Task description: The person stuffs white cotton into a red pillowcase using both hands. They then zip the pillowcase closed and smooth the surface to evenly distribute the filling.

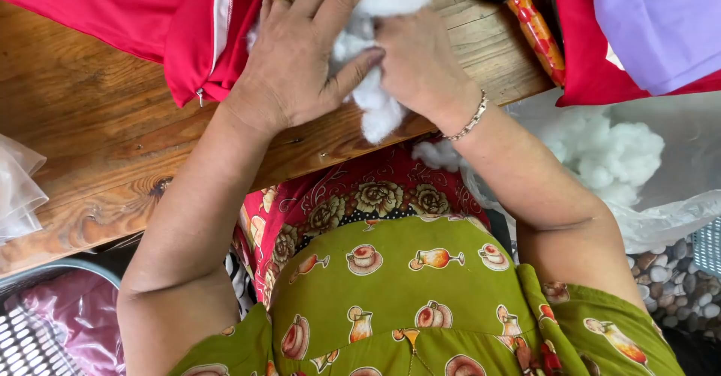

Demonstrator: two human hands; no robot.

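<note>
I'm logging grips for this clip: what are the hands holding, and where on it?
Both hands hold a clump of white stuffing on the wooden table: the left hand presses over its left side, the right hand grips its right side.

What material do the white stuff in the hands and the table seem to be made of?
White stuff: soft fibre filling, probably cotton or polyester; it looks fluffy, matte and clumpy. Table: solid wood with a smooth brown finish; grain lines and a knot show.
</note>
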